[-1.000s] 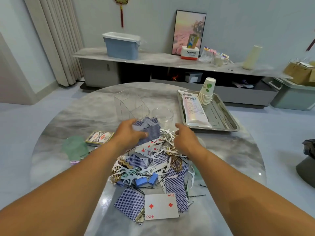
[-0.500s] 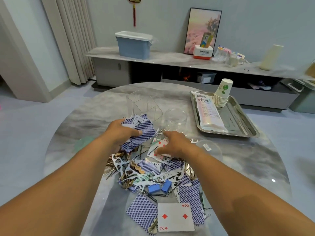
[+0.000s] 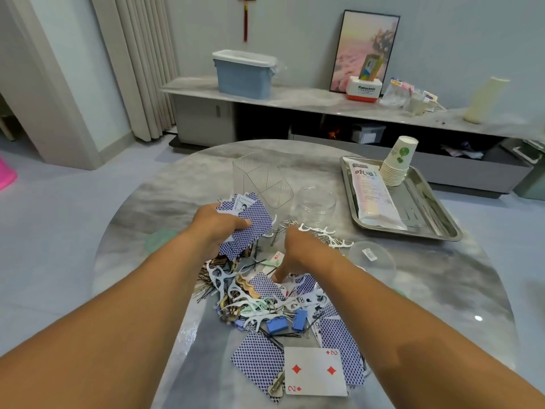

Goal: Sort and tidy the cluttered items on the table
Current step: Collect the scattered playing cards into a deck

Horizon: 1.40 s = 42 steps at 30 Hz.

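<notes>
A heap of clutter (image 3: 277,302) lies on the round marble table (image 3: 153,219): blue-backed playing cards, white floss picks, hairpins, two blue binder clips (image 3: 277,324) and a face-up two of diamonds (image 3: 314,371). My left hand (image 3: 216,224) grips a fanned bunch of blue-backed cards (image 3: 250,224) above the heap's far side. My right hand (image 3: 298,253) reaches down into the heap, its fingers curled onto a card beneath it; whether it grips that card is hidden.
A clear ribbed box (image 3: 259,180) and a clear round jar (image 3: 317,202) stand just beyond the hands. At the right, a steel tray (image 3: 442,228) holds stacked paper cups (image 3: 396,165) and a white packet (image 3: 374,193). A clear lid (image 3: 371,255) lies by my right wrist.
My left hand has lifted its bunch of cards slightly. My right hand has moved nearer and down into the heap. The view has shifted left, and the card box at the left is out of sight.
</notes>
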Tool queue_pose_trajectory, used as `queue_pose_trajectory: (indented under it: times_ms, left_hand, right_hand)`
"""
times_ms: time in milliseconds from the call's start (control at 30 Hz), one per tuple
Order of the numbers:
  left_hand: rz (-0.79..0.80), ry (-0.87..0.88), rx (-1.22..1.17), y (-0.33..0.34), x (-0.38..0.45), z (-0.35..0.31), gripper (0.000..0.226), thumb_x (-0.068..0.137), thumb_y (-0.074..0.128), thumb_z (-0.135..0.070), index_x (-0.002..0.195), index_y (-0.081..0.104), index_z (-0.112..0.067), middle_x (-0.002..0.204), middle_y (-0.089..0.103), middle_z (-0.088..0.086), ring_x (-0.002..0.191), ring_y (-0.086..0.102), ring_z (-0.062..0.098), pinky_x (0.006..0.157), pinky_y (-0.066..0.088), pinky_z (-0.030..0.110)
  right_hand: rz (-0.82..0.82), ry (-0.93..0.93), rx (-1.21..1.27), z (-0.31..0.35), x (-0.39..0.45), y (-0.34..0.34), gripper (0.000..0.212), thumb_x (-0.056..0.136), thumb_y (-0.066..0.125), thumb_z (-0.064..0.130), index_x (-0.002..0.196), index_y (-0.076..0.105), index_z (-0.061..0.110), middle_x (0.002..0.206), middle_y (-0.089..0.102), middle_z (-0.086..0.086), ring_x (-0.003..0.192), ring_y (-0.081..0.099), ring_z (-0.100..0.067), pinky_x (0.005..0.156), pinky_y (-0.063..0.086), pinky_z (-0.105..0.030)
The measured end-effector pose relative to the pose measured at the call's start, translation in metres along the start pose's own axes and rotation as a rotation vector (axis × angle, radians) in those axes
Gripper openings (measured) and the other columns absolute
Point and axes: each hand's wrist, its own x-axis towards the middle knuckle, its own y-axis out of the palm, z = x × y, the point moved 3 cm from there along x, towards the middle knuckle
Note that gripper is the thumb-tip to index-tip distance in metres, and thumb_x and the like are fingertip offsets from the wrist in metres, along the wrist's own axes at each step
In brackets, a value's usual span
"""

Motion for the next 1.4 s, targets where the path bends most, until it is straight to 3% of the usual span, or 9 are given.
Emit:
queue_pose_trajectory:
  times_ms: [133,367,433,567,733,833,967,1167,1400]
  left_hand:
    - [0.013,-0.026,-0.030,0.000,0.000,-0.001,0.038,0.075,0.082,0.006,0.108,0.065,-0.003,0.098,0.075,0.018,0.083,0.075,0.036,0.078,0.062,0.053]
    - [0.162,-0.237,-0.113,0.000,-0.008,0.009,0.015,0.091,0.067,0.003,0.105,0.062,0.005,0.085,0.074,0.018,0.078,0.072,0.030,0.080,0.060,0.048]
    - [0.200,-0.311,-0.123,-0.001,-0.014,0.015,0.007,0.094,0.063,0.001,0.100,0.061,0.004,0.089,0.072,0.019,0.087,0.068,0.032,0.095,0.054,0.051]
    - [0.182,-0.412,-0.163,-0.009,-0.023,0.027,0.007,0.096,0.060,0.001,0.101,0.061,0.005,0.098,0.072,0.021,0.095,0.068,0.033,0.101,0.051,0.049]
    - [0.163,-0.524,-0.135,-0.018,-0.032,0.039,0.019,0.089,0.067,0.003,0.108,0.065,0.003,0.105,0.075,0.021,0.107,0.070,0.032,0.100,0.052,0.048]
    - [0.147,-0.552,-0.042,-0.019,-0.038,0.045,0.022,0.084,0.075,0.000,0.103,0.065,0.000,0.097,0.076,0.017,0.095,0.071,0.031,0.097,0.052,0.044]
    - [0.159,-0.571,-0.058,-0.010,-0.045,0.062,0.019,0.088,0.073,-0.006,0.105,0.066,-0.002,0.076,0.074,0.016,0.077,0.068,0.030,0.075,0.052,0.041]
    - [0.152,-0.550,-0.260,-0.002,-0.031,0.089,0.071,0.062,0.090,-0.001,0.126,0.060,-0.001,0.128,0.066,0.020,0.116,0.064,0.042,0.105,0.041,0.066]
    - [0.095,-0.529,-0.413,-0.001,-0.051,0.074,0.030,0.091,0.070,-0.005,0.119,0.063,0.001,0.107,0.074,0.021,0.103,0.070,0.037,0.098,0.052,0.054]
  right_hand:
    - [0.001,0.008,0.068,-0.003,-0.008,0.003,0.097,0.068,0.094,0.031,0.143,0.037,0.010,0.132,0.058,-0.009,0.118,0.059,-0.033,0.098,0.053,-0.048]
    - [0.020,-0.056,0.158,-0.012,-0.017,-0.006,0.044,0.090,0.073,0.042,0.116,0.068,0.007,0.116,0.067,-0.008,0.108,0.063,-0.027,0.091,0.051,-0.036]
    - [0.051,-0.070,0.162,-0.010,-0.019,-0.004,0.054,0.085,0.075,0.052,0.122,0.066,0.014,0.120,0.064,-0.004,0.105,0.061,-0.023,0.091,0.049,-0.034]
    - [0.075,0.006,-0.131,0.001,-0.023,0.014,0.115,0.053,0.081,0.079,0.148,0.045,0.024,0.151,0.041,-0.009,0.129,0.051,-0.034,0.109,0.043,-0.051]
    - [0.025,0.056,-0.122,0.020,-0.034,0.024,0.109,0.060,0.091,0.059,0.145,0.041,0.012,0.140,0.048,-0.013,0.129,0.050,-0.038,0.108,0.045,-0.053]
    - [0.071,0.065,-0.034,0.019,-0.034,0.024,0.083,0.065,0.094,0.045,0.128,0.055,0.005,0.114,0.065,-0.009,0.107,0.064,-0.031,0.095,0.056,-0.044]
    - [0.105,0.073,-0.017,0.020,-0.039,0.020,0.074,0.071,0.091,0.040,0.125,0.057,0.003,0.121,0.066,-0.011,0.110,0.065,-0.031,0.097,0.055,-0.041]
    - [0.108,0.051,0.067,0.025,-0.047,0.018,0.061,0.083,0.083,0.032,0.128,0.057,0.000,0.125,0.065,-0.013,0.110,0.065,-0.029,0.096,0.055,-0.036]
    - [0.202,0.008,0.152,0.018,-0.048,0.012,0.048,0.085,0.081,0.021,0.124,0.061,0.002,0.119,0.063,-0.014,0.103,0.060,-0.031,0.086,0.053,-0.037]
